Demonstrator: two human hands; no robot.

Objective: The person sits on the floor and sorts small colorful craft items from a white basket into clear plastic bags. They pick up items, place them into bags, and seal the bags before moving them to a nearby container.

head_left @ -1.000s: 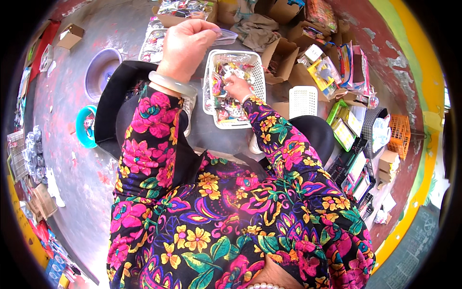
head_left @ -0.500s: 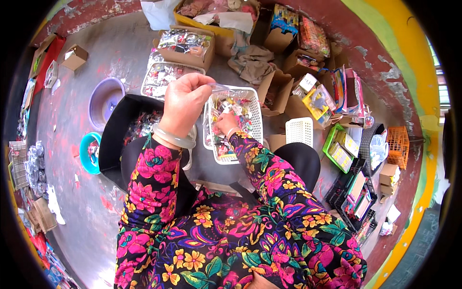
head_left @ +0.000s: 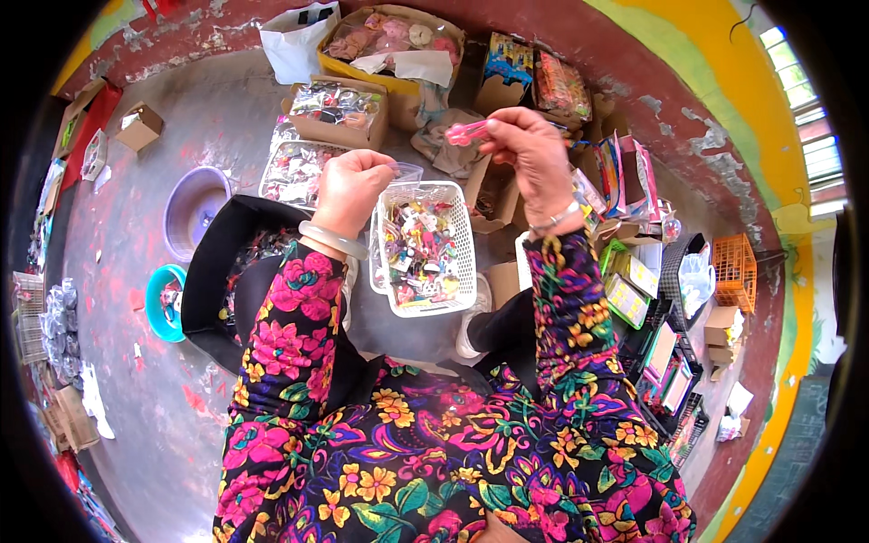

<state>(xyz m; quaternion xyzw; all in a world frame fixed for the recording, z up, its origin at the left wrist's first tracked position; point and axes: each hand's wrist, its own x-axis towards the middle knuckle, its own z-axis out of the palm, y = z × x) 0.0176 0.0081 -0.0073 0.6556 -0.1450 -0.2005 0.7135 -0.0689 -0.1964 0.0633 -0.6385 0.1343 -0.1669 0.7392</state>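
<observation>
Just above a white plastic basket point(head_left: 467, 258), my left hand point(head_left: 348, 195) pinches a small clear plastic bag point(head_left: 407, 172) between thumb and fingertips. Raised to the right and beyond the basket is my right hand point(head_left: 536, 167). Its thumb and finger pinch a pink hair clip point(head_left: 467, 133) with a flower-like end, apart from the bag. Many small colourful trinkets point(head_left: 421, 249) fill the basket, which is between my legs. Left of it, a black fabric bin point(head_left: 210, 262) holds more small packed items.
A purple basin point(head_left: 186, 217) and a turquoise tub point(head_left: 161, 319) stand on the left floor. Ahead are a cardboard box of packets point(head_left: 339, 131) and a yellow box of pink items point(head_left: 394, 68). Green point(head_left: 625, 312), black point(head_left: 665, 376) and orange point(head_left: 735, 262) crates line the right.
My right hand has risen out of the basket, up and to the right, with the pink hair clip in its fingers. My left hand keeps hold of the bag.
</observation>
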